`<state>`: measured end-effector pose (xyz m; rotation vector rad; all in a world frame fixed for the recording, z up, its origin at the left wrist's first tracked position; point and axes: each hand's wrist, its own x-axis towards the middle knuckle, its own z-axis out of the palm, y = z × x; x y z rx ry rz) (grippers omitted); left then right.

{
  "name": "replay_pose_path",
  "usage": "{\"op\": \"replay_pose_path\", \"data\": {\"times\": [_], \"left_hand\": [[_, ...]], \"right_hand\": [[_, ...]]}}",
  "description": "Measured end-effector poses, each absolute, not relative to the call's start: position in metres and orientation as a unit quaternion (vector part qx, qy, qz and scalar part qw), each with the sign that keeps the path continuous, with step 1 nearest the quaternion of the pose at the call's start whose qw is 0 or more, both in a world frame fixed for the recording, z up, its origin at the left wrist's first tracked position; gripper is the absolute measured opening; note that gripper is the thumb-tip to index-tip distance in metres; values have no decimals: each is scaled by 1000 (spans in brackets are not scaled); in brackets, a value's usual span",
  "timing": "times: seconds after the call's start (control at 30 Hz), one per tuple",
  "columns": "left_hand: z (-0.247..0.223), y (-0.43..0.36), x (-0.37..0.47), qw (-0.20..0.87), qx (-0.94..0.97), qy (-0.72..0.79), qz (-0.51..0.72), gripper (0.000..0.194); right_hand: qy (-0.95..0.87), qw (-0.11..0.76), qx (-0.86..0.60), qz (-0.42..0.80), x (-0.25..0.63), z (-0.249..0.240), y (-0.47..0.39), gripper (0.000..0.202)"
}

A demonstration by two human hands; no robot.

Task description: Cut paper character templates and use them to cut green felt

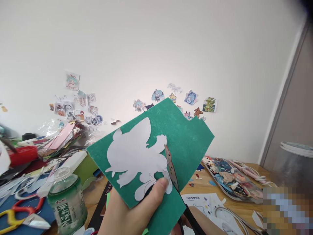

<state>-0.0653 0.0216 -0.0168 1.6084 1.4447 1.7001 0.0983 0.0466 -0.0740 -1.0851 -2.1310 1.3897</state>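
Green sheet (193, 137), white paper cutout (132, 148) lying on it, over wooden table (204, 184): our left hand (137, 212) is pinching both, thumb on top. Black-handled scissors (173, 171): our right hand (199, 215), partly hidden, is gripping them, one blade lying along the cutout's edge. At left, a bottle (67, 202) is standing; beyond, paper characters (157, 95) are dotting the white wall (156, 39).

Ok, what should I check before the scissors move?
1. Left hand holds the green sheet: ok.
2. White paper shape lies on the sheet under the thumb: ok.
3. Scissors in the right hand: ok.
4. Thumb not touching the visible blade: ok, but close.
5. Fingers behind the sheet away from the other blade: cannot tell, the sheet hides them.
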Motion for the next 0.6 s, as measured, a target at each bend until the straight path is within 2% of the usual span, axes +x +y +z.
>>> {"op": "replay_pose_path", "data": {"times": [0.2, 0.37, 0.6], "left_hand": [[-17, 20, -62, 206, 571, 513, 607, 47], [-18, 20, -63, 198, 582, 521, 592, 54], [-14, 15, -57, 220, 551, 542, 595, 54]], "right_hand": [[-754, 189, -394, 490, 95, -75, 46, 31], [-754, 200, -408, 474, 91, -81, 46, 40], [-772, 215, -377, 464, 95, -75, 41, 44]]}}
